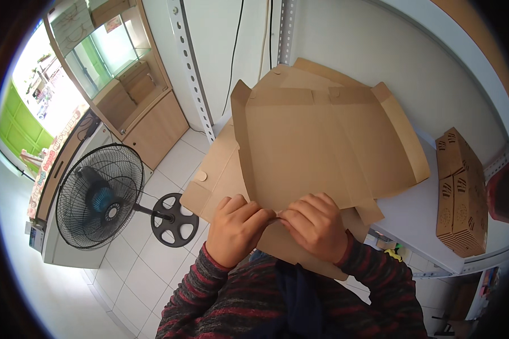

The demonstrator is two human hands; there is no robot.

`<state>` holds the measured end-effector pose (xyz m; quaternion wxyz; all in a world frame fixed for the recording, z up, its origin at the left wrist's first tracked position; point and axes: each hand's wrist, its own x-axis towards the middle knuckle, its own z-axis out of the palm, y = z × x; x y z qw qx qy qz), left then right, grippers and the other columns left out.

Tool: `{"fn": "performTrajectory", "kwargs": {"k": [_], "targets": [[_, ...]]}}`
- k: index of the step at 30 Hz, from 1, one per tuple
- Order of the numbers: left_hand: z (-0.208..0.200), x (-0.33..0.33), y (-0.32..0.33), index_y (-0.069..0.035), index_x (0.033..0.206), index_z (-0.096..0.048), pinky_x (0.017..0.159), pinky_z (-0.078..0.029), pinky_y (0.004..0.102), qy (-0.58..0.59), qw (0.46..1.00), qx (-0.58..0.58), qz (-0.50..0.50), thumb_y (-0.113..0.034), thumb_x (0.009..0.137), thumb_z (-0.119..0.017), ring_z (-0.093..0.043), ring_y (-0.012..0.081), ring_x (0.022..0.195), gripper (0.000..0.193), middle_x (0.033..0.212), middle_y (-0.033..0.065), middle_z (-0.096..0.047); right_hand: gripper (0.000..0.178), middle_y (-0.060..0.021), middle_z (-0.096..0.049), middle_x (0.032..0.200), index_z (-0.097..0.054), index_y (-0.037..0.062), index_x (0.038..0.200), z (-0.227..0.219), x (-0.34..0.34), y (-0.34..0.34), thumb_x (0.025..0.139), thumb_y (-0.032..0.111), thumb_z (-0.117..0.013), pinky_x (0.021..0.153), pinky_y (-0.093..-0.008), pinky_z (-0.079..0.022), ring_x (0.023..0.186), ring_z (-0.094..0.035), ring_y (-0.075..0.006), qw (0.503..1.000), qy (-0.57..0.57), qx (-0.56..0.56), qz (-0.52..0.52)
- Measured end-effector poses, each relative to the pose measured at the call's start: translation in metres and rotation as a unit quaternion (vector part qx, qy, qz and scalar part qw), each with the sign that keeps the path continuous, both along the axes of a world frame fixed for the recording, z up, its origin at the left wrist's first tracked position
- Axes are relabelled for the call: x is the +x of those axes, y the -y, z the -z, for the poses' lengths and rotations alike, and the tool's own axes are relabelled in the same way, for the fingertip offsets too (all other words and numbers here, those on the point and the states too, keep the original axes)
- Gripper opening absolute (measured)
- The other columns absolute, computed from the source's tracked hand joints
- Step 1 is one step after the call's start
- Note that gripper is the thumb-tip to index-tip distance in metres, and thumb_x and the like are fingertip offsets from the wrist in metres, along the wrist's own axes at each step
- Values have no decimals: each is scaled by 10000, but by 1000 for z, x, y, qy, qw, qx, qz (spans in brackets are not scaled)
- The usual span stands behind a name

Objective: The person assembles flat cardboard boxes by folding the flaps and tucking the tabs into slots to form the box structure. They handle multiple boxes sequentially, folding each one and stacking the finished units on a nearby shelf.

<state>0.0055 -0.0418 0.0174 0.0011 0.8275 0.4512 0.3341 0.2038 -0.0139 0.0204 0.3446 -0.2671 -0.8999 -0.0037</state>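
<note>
A brown cardboard box (316, 141), partly folded, lies in front of me with its side walls raised. At its near edge, my left hand (237, 229) and my right hand (316, 226) are closed on the cardboard. Their fingertips almost meet there, so the exact fold between them is hidden. More flat cardboard (218, 169) sticks out beneath the box to the left, and further pieces show behind it and below my hands.
A white shelf (418, 226) with perforated metal posts (191, 68) carries the cardboard. Stacked brown boxes (461, 192) stand at its right end, near a red object (502, 195). To the left are a black standing fan (99, 195) and a wooden glass-fronted cabinet (155, 121).
</note>
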Motion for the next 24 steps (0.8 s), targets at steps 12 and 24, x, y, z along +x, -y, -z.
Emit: {"fn": "performTrajectory", "kwargs": {"k": [12,24], "targets": [[3,-3,-15,-24,804,-604,826,-426,410,43,990,25,-132,15,707,-665,-491,326,921,121,956,98,-567,340,-123,-625,1116,-635,1,1132,-33,29,15,809,100,-679,836,-419,-448,980,-599,-251,994,-36,8,107],[-4,-5,-27,-60,917,-652,918,-401,439,63,980,116,-151,31,670,-698,-524,322,1068,268,1067,97,-591,447,-146,-585,1223,-607,9,1201,-11,100,40,764,-60,-671,641,-288,-533,715,-628,-168,936,-160,-120,291]]}}
